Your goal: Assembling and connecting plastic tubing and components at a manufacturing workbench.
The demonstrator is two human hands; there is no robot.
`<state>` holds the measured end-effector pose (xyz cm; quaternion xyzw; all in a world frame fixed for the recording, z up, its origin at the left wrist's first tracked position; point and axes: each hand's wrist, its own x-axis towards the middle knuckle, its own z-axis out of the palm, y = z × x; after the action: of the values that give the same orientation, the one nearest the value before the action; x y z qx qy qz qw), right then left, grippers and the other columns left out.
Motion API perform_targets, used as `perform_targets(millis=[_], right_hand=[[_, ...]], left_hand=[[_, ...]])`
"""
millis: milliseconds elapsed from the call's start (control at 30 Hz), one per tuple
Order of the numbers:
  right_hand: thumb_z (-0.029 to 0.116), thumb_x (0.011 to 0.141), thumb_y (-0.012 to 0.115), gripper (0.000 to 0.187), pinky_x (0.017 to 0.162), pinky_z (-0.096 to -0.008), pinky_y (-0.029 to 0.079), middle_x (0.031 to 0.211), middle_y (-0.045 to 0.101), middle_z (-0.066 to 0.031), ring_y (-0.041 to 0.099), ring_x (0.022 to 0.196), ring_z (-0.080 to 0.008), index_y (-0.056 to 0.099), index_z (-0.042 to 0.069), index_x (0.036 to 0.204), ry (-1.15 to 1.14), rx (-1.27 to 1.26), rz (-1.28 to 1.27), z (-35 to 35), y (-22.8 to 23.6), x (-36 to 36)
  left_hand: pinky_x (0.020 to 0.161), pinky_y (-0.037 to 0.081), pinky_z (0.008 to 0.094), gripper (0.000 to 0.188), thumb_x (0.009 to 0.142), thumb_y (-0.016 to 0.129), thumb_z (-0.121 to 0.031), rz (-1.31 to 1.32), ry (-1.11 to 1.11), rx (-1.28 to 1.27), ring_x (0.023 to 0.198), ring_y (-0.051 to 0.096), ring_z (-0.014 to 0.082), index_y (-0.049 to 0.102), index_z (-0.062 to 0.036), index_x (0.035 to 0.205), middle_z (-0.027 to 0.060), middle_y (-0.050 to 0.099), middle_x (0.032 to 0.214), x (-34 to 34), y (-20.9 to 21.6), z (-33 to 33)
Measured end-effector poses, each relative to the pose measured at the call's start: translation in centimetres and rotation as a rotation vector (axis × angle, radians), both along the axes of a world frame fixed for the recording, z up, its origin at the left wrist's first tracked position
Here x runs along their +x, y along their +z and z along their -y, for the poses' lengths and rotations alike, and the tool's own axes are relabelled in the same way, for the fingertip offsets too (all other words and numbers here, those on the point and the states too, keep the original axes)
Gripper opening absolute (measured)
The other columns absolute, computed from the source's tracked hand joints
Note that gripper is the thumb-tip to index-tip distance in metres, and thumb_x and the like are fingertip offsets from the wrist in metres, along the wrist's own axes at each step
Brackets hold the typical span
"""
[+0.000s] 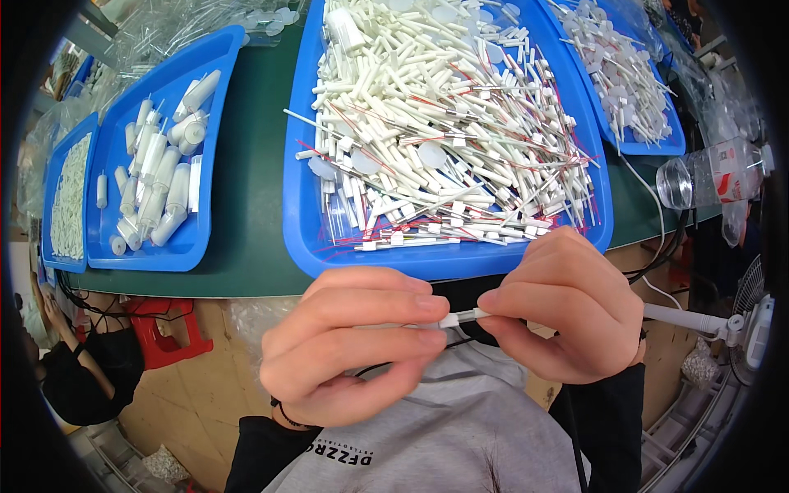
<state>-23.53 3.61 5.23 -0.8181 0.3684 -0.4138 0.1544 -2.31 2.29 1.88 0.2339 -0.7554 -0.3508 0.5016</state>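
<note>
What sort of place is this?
Probably a small-parts workshop: a big blue tray heaped with white pieces, a smaller tray of white tubes, and the left hand and right hand pinching one small part.

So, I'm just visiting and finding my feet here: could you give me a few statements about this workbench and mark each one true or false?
1. The left hand and the right hand both pinch one slim white piece. True.
2. The red stool is on the person's right. False: it is on the left.
3. A clear plastic bottle is to the right of the large tray. True.
4. The large tray is green. False: it is blue; the tabletop is green.
5. The neighbouring tray on the left holds thick white cylinders. True.
</note>
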Motion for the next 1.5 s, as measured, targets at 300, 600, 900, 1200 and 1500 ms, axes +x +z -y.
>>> perform_targets(millis=[300, 600, 900, 1200, 1500], right_hand=[[-0.003, 0.066, 0.076, 0.023, 0.052, -0.0296, 0.045, 0.074, 0.063, -0.009, 0.059, 0.06, -0.0217, 0.066, -0.003, 0.086, 0.003, 0.137, 0.042, -0.3, 0.6, 0.2], [-0.007, 0.064, 0.073, 0.028, 0.056, -0.0306, 0.048, 0.079, 0.066, -0.0097, 0.062, 0.065, -0.0222, 0.067, -0.002, 0.091, 0.035, 0.13, 0.102, -0.6, 0.2, -0.7], [-0.008, 0.07, 0.069, 0.024, 0.062, -0.0282, 0.05, 0.085, 0.067, -0.0109, 0.064, 0.07, -0.0203, 0.067, -0.002, 0.094, 0.015, 0.246, 0.065, -0.3, 1.6, -3.1], [0.01, 0.089, 0.064, 0.016, 0.082, -0.028, 0.048, 0.096, 0.068, -0.01, 0.064, 0.088, -0.0176, 0.065, -0.003, 0.098, -0.757, 0.006, 0.144, 8.0, 3.1, -15.0], [0.011, 0.083, 0.065, 0.014, 0.086, -0.0376, 0.045, 0.101, 0.063, -0.0147, 0.059, 0.097, -0.032, 0.064, 0.0, 0.092, -0.531, -0.034, -0.387, 5.4, 1.6, -7.8]], left_hand=[[0.074, 0.054, 0.037, 0.026, 0.065, 0.075, 0.005, 0.02, -0.024, -0.005, 0.089, 0.063, 0.0309, 0.063, -0.0041, 0.085, 0.0137, 0.065, 0.095, 0.1, 0.4, 0.3], [0.076, 0.054, 0.0342, 0.032, 0.058, 0.075, 0.011, -0.098, 0.04, 0.068, 0.091, 0.067, 0.0293, 0.071, 0.0004, 0.088, 0.0139, 0.07, 0.096, -0.3, 0.4, -0.2], [0.096, 0.048, 0.0433, 0.046, 0.064, 0.076, 0.007, -0.185, -0.022, 0.179, 0.119, 0.053, 0.0385, 0.062, 0.0033, 0.109, 0.0277, 0.05, 0.128, -0.8, 0.3, -0.9], [0.098, 0.046, 0.0478, 0.03, 0.066, 0.065, 0.008, -0.124, 0.084, 0.163, 0.119, 0.052, 0.0419, 0.066, 0.0021, 0.094, 0.0255, 0.056, 0.119, -0.4, 0.5, -0.8], [0.093, 0.046, 0.0417, 0.023, 0.067, 0.066, 0.005, 0.061, 0.148, 0.144, 0.111, 0.058, 0.0356, 0.07, -0.0011, 0.089, 0.0163, 0.064, 0.111, -0.5, 0.5, -0.3]])
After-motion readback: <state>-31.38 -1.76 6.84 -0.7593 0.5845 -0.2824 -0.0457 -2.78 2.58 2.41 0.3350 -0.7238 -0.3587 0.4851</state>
